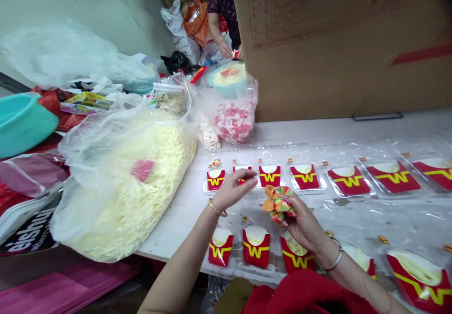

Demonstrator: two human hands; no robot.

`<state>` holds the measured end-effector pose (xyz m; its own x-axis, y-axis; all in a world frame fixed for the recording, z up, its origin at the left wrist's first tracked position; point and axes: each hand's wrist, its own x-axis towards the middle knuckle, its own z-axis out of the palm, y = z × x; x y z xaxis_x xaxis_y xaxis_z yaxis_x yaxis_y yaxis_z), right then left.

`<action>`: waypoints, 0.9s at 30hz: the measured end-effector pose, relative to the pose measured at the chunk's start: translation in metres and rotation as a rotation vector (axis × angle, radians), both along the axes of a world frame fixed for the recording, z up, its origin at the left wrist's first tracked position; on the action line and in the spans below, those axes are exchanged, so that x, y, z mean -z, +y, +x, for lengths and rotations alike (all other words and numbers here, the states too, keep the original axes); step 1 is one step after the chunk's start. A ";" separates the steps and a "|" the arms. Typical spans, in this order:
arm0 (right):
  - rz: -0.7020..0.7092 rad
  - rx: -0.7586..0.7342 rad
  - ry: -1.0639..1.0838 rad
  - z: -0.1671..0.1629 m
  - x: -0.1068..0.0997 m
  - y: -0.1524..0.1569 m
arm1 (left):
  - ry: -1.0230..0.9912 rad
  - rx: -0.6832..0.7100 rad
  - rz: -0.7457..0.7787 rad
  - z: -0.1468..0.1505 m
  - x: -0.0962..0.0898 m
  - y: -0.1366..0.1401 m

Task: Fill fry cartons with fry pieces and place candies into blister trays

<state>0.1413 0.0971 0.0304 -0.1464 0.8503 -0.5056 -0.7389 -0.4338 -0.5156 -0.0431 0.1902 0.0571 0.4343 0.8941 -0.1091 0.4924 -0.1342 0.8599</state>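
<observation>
My right hand [300, 220] is closed around a bunch of small round patterned pieces [278, 203], orange, red and green, which fan out past the fingertips. To its left, my left hand [236, 189] hovers over the back row with fingers stretched out and nothing visible in them. Beneath it, partly covered, is a red fries pouch with a yellow W [243, 175] in clear plastic packaging. Beside that lies another red fries pouch [215, 180], with a round pizza-patterned piece [216, 163] at its top. In the front row, a fries pouch [297, 253] is partly hidden by my right hand.
A large clear bag of pale yellow strips [158, 187] lies at left. Behind it stand a bag of pink and white pieces [235, 121] and a blue bowl [228, 85]. A cardboard box [335, 50] blocks the back right. Another person's hand [226, 49] works behind.
</observation>
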 end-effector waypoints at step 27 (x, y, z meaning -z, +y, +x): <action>-0.156 0.130 0.116 0.013 0.010 0.009 | 0.356 0.125 0.363 0.004 0.019 0.044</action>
<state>0.1539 0.1065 0.0201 -0.1054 0.7789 -0.6182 -0.8440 -0.3988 -0.3585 -0.0392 0.2342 0.0380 0.5328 0.8454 0.0379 0.7071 -0.4693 0.5289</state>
